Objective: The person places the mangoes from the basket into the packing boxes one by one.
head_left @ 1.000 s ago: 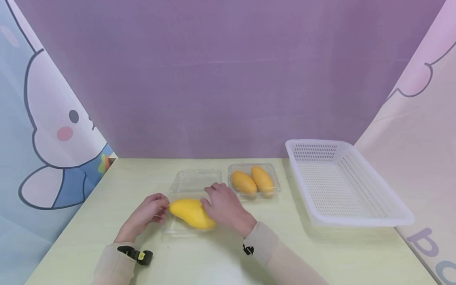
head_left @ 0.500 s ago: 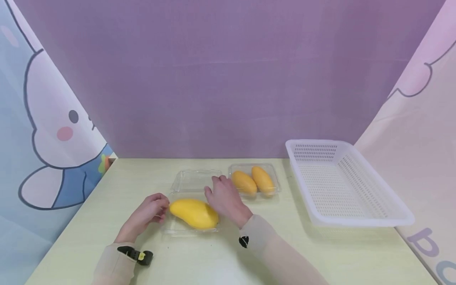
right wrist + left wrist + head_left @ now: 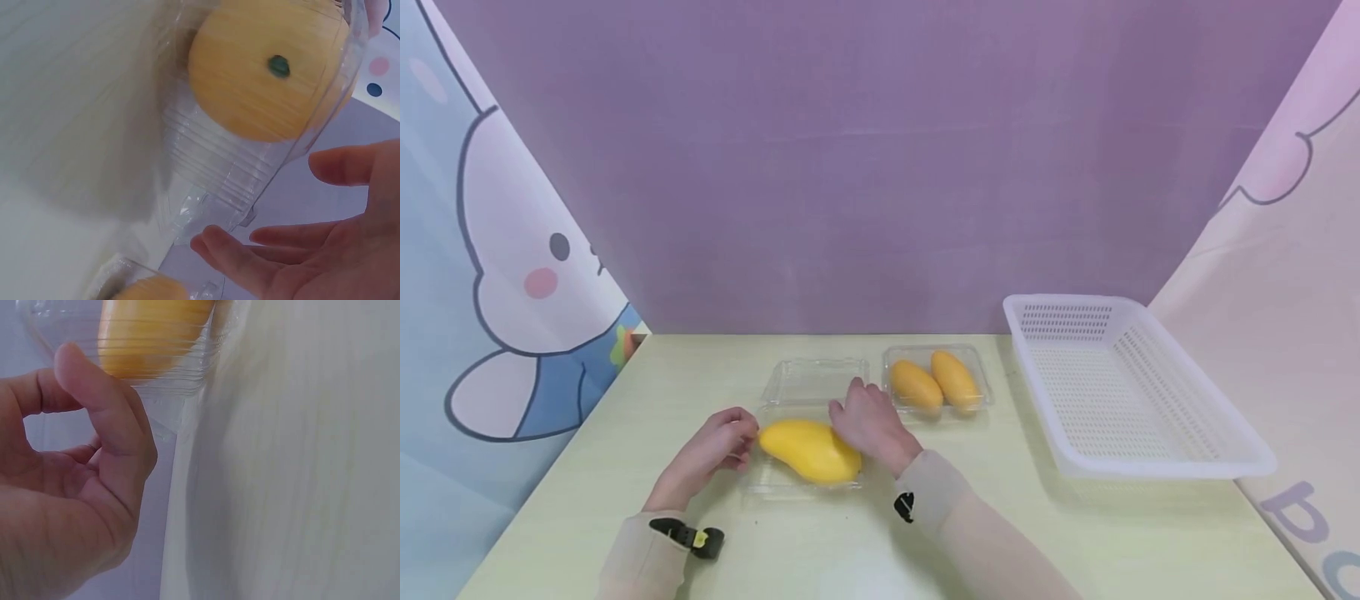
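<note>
A large yellow mango (image 3: 808,452) lies in the base of a clear plastic clamshell box (image 3: 775,486). Its lid (image 3: 816,381) is folded back on the far side. At the box's left edge my left hand (image 3: 718,446) pinches the rim with curled fingers, close to the mango's narrow end. My right hand (image 3: 876,429) hovers over the box's right side, beside the mango's thick end. In the right wrist view, its fingers (image 3: 250,256) are loosely extended near the lid's hinge side and hold nothing. The mango's green stem spot (image 3: 279,66) shows through the box wall there.
A second clear box (image 3: 976,358) with two orange-yellow mangoes (image 3: 955,381) stands behind and to the right. A large white perforated basket (image 3: 1157,468) sits at the right of the pale table (image 3: 805,558). A purple backdrop (image 3: 880,183) rises behind.
My right hand has come off the mango's thick end, moved back toward the lid, then drifted slightly left. The left hand and the mango have stayed almost in place.
</note>
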A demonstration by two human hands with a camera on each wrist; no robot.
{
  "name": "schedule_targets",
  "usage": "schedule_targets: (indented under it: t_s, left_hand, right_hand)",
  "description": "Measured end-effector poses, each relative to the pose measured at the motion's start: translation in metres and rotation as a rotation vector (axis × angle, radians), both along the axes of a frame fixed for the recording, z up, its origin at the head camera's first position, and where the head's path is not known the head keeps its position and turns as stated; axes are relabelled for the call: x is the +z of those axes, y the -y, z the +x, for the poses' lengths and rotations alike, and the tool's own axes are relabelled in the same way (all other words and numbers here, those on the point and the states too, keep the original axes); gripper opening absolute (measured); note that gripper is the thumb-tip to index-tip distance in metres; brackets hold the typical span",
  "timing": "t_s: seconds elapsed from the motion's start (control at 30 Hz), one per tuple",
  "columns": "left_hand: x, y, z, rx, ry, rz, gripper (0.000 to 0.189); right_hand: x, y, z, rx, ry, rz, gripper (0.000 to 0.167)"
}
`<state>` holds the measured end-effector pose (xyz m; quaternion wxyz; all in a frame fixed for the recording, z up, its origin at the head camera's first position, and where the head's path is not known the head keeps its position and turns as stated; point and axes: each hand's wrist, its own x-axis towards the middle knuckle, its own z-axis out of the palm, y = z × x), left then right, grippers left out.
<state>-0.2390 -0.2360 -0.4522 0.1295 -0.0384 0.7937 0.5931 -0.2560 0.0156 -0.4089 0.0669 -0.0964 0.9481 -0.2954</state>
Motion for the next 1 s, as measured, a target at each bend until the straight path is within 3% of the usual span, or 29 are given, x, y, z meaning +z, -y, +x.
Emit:
schedule_targets:
  t_s: [0.53, 1.0]
  left_hand:
    - [-0.0006, 0.0037, -0.0022, -0.004, -0.023, 0.023, 0.010]
    - [0.0019, 0.0052, -0.0015, -0.005, -0.022, 0.029, 0.011]
  right_hand:
    - [-0.0081, 0.0059, -0.0067, -0.059, -0.002, -0.157, 0.062]
    - [-0.0014, 0.0030, -0.0079, -0.084, 0.021, -0.218, 0.067]
